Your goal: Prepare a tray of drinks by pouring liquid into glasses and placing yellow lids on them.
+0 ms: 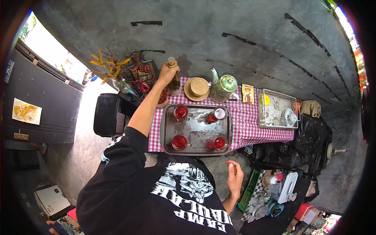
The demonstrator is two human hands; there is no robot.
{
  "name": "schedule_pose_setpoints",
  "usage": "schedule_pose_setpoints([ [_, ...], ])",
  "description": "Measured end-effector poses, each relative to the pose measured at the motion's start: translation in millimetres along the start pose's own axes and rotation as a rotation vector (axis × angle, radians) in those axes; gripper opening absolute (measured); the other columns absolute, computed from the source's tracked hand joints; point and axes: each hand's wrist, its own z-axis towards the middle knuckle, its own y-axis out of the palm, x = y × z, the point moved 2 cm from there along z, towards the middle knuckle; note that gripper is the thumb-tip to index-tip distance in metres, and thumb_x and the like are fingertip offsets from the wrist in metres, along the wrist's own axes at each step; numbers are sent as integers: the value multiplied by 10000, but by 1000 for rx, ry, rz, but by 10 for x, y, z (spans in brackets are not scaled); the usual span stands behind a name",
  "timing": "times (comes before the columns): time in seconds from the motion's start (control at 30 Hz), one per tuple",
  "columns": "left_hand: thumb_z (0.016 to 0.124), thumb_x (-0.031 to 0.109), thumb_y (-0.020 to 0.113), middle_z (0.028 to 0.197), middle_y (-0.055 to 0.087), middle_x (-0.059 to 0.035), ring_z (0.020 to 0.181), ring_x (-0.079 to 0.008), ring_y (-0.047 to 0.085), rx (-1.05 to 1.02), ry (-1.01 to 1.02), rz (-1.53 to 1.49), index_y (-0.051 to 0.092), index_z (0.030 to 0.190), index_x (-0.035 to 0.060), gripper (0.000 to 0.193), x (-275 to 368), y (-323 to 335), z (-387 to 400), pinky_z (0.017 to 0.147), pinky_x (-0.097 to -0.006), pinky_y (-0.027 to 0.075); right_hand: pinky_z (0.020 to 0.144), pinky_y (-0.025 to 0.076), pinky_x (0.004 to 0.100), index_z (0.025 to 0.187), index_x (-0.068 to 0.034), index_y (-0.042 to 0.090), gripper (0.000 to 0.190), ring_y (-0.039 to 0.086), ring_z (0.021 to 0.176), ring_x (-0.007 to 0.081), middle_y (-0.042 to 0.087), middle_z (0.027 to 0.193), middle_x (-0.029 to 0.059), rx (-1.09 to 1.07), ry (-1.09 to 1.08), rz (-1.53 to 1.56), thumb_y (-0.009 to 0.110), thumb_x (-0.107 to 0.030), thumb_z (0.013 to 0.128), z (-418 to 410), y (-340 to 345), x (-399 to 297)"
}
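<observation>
My left hand (168, 72) grips the neck of a dark glass bottle (174, 85) with a stopper on top, at the back left of the checked cloth. My right hand (234, 177) hangs in front of the cloth with nothing in it, its fingers slightly bent. Between them lies a brown tray (199, 151) with wet patches. Glass mugs of red drink stand near its corners: back left (180, 112), front left (179, 142), front right (219, 142) and back right (220, 112), the last with a pale top.
Behind the tray stand a woven hat-shaped item (198, 88), a green enamel teapot (226, 86) and a yellow packet (247, 94). A wire basket (278, 123) with dishes is at the right. An amber glass vessel (163, 100) stands by my left forearm. Glassware crowds a lower table (264, 202).
</observation>
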Motion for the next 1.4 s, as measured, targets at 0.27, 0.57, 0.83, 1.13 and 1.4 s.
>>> schedule_pose_setpoints([
  [0.27,720,125,643,677,541,3,660,-124,520,39,9,53,537,729,39,137,40,21,-47,637,-302,428,785,497,308,1082,2,648,300,647,853,168,697,952,111,-17,-25,-34,574,-261,959,-47,45,9],
  [0.57,711,121,655,673,562,-7,641,-129,530,118,-6,117,574,750,34,125,40,54,-55,616,-311,441,797,503,321,1096,3,646,311,657,871,195,698,956,132,-33,-11,-65,572,-268,962,-76,53,30],
  [0.83,738,140,661,685,615,-71,649,-179,587,174,-11,254,585,762,17,147,89,92,-82,633,-353,472,811,509,334,1101,2,643,319,665,900,222,699,978,151,-58,-19,-87,573,-278,965,-94,89,7],
  [1.13,769,123,703,702,602,-79,680,-205,596,226,49,249,568,829,19,181,81,144,-129,670,-362,477,814,458,269,1108,12,626,284,602,915,128,687,1025,90,-95,17,-76,548,-234,987,-155,136,-25],
  [1.4,805,165,709,832,653,-105,773,-238,634,157,84,257,573,950,22,245,4,97,-116,733,-365,497,802,454,261,1108,12,627,284,594,903,120,691,1013,87,-90,14,-132,556,-234,984,-248,186,-47],
])
